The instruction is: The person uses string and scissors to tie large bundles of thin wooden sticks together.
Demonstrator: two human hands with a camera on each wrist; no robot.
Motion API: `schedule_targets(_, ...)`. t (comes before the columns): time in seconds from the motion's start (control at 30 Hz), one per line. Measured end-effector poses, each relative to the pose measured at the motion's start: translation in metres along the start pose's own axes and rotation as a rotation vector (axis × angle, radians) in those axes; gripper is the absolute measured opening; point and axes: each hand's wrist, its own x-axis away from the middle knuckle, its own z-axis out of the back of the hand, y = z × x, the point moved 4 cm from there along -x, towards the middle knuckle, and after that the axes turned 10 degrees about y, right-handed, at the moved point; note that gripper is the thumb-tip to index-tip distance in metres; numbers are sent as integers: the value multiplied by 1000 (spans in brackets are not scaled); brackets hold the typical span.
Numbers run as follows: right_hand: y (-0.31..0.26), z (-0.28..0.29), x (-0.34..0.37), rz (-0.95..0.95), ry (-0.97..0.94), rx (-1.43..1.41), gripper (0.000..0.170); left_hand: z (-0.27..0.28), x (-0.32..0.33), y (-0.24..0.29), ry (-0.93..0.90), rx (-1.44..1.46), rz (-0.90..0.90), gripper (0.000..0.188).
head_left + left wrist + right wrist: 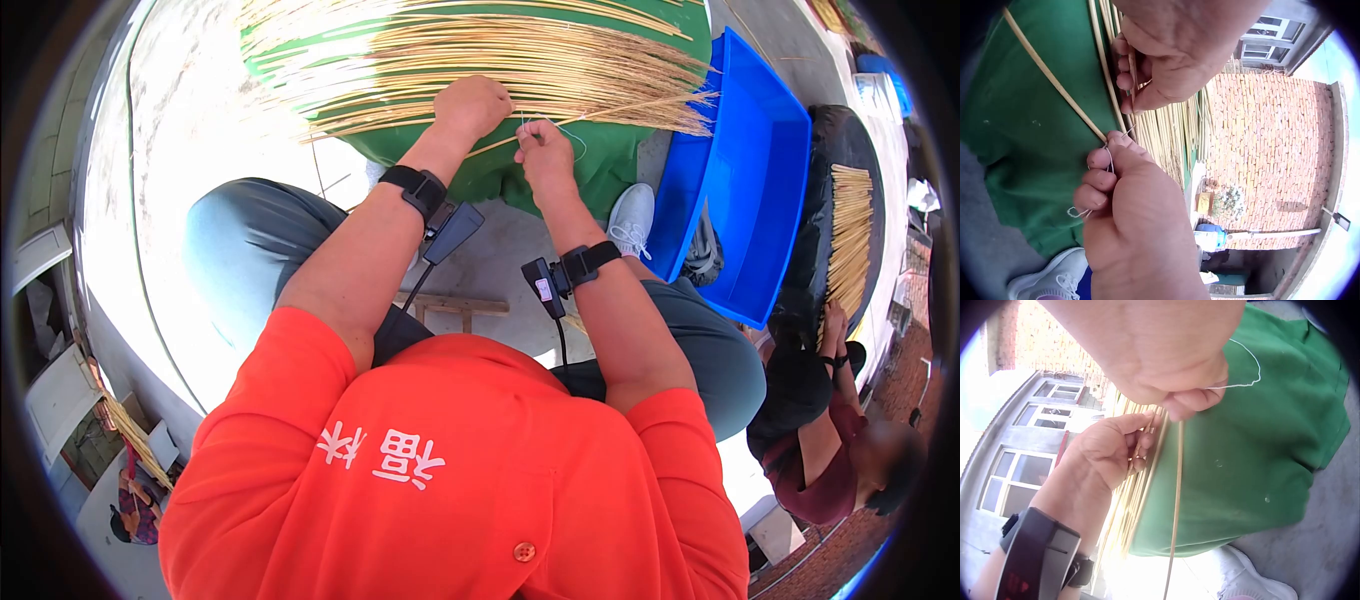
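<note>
My left hand is at the near edge of a layer of straw-coloured stalks on a green cloth. In the left wrist view, its thumb and curled fingers hold a thin stalk. Just to the right, my right hand pinches a white thread between thumb and forefinger. A single stalk runs from those fingertips out over the cloth toward the left. A loop of the thread trails from the right hand. The pinched spot is partly hidden by the fingers.
A blue plastic tub stands to the right, with a dark bag in it. Beyond it, another person reaches toward a bundle of stalks. A small wooden stool is between my legs.
</note>
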Motion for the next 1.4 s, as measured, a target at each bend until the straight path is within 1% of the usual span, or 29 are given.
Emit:
schedule_targets(0.03, 1, -1, 0, -29, -5, -21, 7, -1, 0, -1, 0, 0, 0, 25)
schedule_targets(0.13, 1, -1, 0, -27, 0, -25, 7, -5, -2, -4, 21, 25, 21, 23)
schedule_targets(0.2, 4, -2, -1, -36, 3, -50, 6, -10, -5, -5, 41, 12, -31, 22)
schedule_targets(0.4, 5, -2, -2, -66, 18, -79, 5, -7, -2, -3, 76, 37, -54, 21)
schedule_targets(0.53, 1, -1, -1, -73, 4, -103, 5, -9, 1, -4, 33, 23, -5, 19)
schedule_targets(0.6, -4, 1, -6, -80, -13, -90, 6, -14, 5, -5, 2, 96, -38, 19)
schedule_targets(0.67, -11, 1, -8, -85, -32, -78, 7, -14, 3, -7, 10, 102, -54, 19)
schedule_targets(0.73, -12, 1, -6, -164, -51, -73, 7, -14, 3, -7, 14, 108, -75, 19)
schedule_targets(0.77, -11, 1, -7, -163, -47, -74, 7, -12, 3, -7, 29, 116, -85, 20)
schedule_targets(0.83, -10, -1, -8, -80, -36, -22, 8, -10, 5, -5, 43, 125, -92, 20)
schedule_targets(0.93, -9, 0, -8, -58, 7, 12, 8, -9, 7, -4, 37, 123, -94, 19)
schedule_targets(1.03, -12, 3, -7, -96, -10, 42, 9, -7, 8, -5, 82, 197, -114, 18)
schedule_targets(1.1, -14, 2, -7, -106, 8, 46, 9, -6, 10, -2, 29, 174, -88, 18)
schedule_targets(1.13, -14, 2, -7, -119, 28, 48, 8, -11, 8, -5, 31, 174, -85, 18)
schedule_targets(1.2, -17, 1, -9, -92, 33, 34, 8, -21, 5, -9, 52, 177, -155, 18)
schedule_targets(1.23, -22, 2, -8, -67, 41, 19, 8, -18, 6, -8, 54, 179, -150, 18)
schedule_targets(1.27, -27, 4, -9, -66, 38, 22, 8, -16, 8, -7, 54, 176, -133, 17)
schedule_targets(1.33, -36, 8, -12, -88, -86, 226, 10, -12, 9, -5, 53, 175, -117, 16)
schedule_targets(1.37, -39, 13, -16, -85, -87, 229, 10, -11, 10, -4, 36, 156, -113, 13)
schedule_targets(1.4, -55, 22, -23, 275, 89, 548, 12, -10, 10, -3, 19, 137, -107, 11)
